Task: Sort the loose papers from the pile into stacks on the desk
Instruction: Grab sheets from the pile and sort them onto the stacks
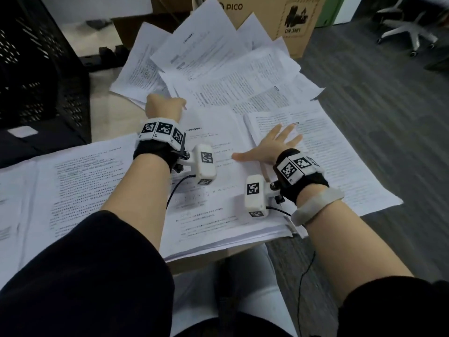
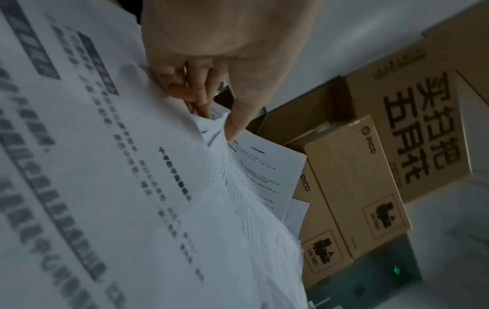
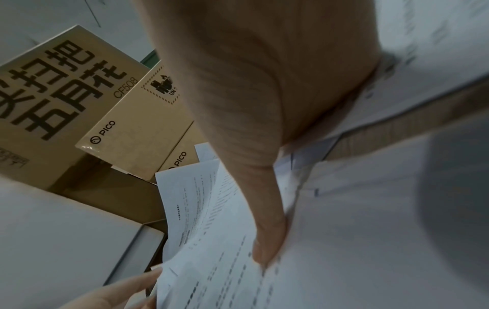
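Note:
A messy pile of printed white sheets [image 1: 218, 64] fans out at the far side of the desk. My left hand [image 1: 167, 105] reaches into its near edge, and in the left wrist view the left hand [image 2: 211, 113] pinches the corner of several sheets [image 2: 238, 167] between thumb and fingers. Nearer me lies a thick stack [image 1: 213, 190] of printed pages. My right hand [image 1: 272, 144] lies flat on it with fingers spread, and its thumb [image 3: 267, 240] presses the paper. Another spread of sheets [image 1: 73, 181] covers the desk at the left.
Brown PICO cardboard boxes [image 1: 277, 18] stand behind the pile. A black perforated crate [image 1: 36, 69] sits at the left. An office chair base [image 1: 408, 32] stands on the grey carpet at the far right. The desk edge [image 1: 206, 259] runs just before my knees.

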